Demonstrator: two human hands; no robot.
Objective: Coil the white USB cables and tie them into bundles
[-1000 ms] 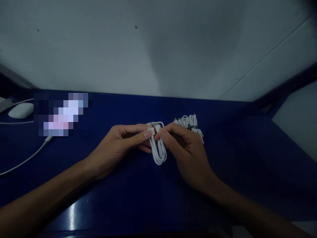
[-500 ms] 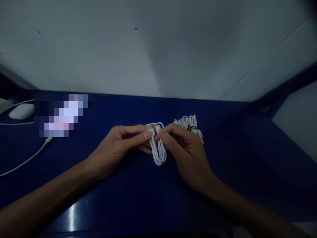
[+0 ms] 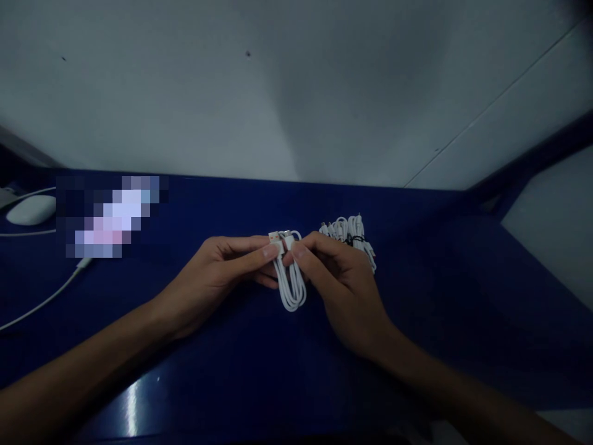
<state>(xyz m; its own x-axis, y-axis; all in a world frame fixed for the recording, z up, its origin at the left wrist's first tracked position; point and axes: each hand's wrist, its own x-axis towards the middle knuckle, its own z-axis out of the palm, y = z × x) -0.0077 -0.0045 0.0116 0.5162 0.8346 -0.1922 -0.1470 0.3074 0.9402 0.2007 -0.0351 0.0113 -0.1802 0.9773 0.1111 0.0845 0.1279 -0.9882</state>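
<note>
Head view looks down on a dark blue table (image 3: 222,377), and the thing to measure from is the white cable (image 3: 293,295), which is folded into a short hank of several loops. The cable is over the table between the two hands, with its plugs at the upper end and its loops pointing toward the person. I cannot tell if the lowest loops rest on the table or hang just above it. The left hand (image 3: 217,272) comes to the cable from its left side and is closed on the upper part, with the thumb lying on the front just under the plugs and the other fingers curled behind. The right hand (image 3: 345,281) comes from the right side of the cable and pinches the same upper part, its thumb tip just beside the left thumb. Behind the cable and to its right lies a bundle (image 3: 347,232) of more white cables, tied with a dark band and partly hidden by the right hand. Well apart from the cable, far to its left, a white mouse (image 3: 30,210) sits on the table. A thin white wire (image 3: 41,301) runs over the table, also to the left of the cable. Behind the cable a pale wall (image 3: 278,93) stands.
</note>
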